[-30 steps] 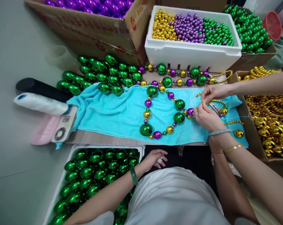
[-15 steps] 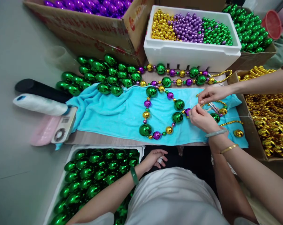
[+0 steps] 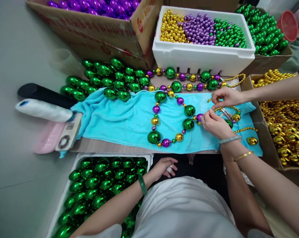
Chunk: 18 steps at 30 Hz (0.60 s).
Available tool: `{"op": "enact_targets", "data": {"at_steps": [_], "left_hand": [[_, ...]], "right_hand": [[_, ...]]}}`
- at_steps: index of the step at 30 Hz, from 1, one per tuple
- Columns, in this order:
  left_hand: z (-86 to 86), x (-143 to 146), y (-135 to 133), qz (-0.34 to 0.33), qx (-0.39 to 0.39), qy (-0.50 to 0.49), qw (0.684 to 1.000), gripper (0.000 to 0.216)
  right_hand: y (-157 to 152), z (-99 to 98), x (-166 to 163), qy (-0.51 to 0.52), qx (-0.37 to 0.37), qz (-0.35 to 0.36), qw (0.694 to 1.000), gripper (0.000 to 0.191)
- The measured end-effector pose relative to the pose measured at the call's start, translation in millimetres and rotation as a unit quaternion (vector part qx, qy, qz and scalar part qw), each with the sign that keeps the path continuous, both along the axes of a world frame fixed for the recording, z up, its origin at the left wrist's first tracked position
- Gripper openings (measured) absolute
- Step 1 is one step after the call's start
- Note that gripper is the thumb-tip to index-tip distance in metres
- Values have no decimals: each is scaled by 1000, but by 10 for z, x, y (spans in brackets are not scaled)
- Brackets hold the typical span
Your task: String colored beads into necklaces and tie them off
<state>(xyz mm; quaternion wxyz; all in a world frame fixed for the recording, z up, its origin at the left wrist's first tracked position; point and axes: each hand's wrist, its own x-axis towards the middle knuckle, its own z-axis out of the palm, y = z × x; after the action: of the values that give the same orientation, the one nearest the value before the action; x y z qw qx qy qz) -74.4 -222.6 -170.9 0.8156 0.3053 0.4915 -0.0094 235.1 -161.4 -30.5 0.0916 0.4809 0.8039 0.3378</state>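
Observation:
My left hand (image 3: 165,167) rests palm up in my lap, fingers apart and loosely curled, a white band on one finger; it holds nothing. My right forearm (image 3: 241,195) reaches up to the table edge, where a co-worker's arm crosses over it and hides my right hand. Ahead, the co-worker's hands (image 3: 215,114) pinch together at the end of a bead necklace (image 3: 188,124). Its green, purple and gold beads lie in a loop on a turquoise towel (image 3: 119,122). What the co-worker's fingertips hold is too small to make out.
A white foam box (image 3: 201,54) of small beads stands behind the towel. Large green beads (image 3: 105,82) lie at the back left. A foam box of green beads (image 3: 97,185) sits left of my lap. Cartons (image 3: 261,132) of gold beads are on the right.
The co-worker's hands have shifted slightly to the right, near the necklace end. My left hand keeps still in my lap. The whole view has moved very slightly.

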Motion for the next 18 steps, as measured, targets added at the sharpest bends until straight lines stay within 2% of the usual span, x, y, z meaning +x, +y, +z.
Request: {"op": "enact_targets", "data": {"at_steps": [5,11,18], "left_hand": [[26,12,12,-6,-8,6,1000,42],[36,17,16,-9,-7,7,1000,40],[36,20,17,-9,-11,7,1000,42]], "right_hand": [[-1,8,-17,-26,5,-4,1000,49],[-1,40,-67,-98,-77,-8,992,42],[-1,-1,-58,-63,-80,-28,994,45]]}}
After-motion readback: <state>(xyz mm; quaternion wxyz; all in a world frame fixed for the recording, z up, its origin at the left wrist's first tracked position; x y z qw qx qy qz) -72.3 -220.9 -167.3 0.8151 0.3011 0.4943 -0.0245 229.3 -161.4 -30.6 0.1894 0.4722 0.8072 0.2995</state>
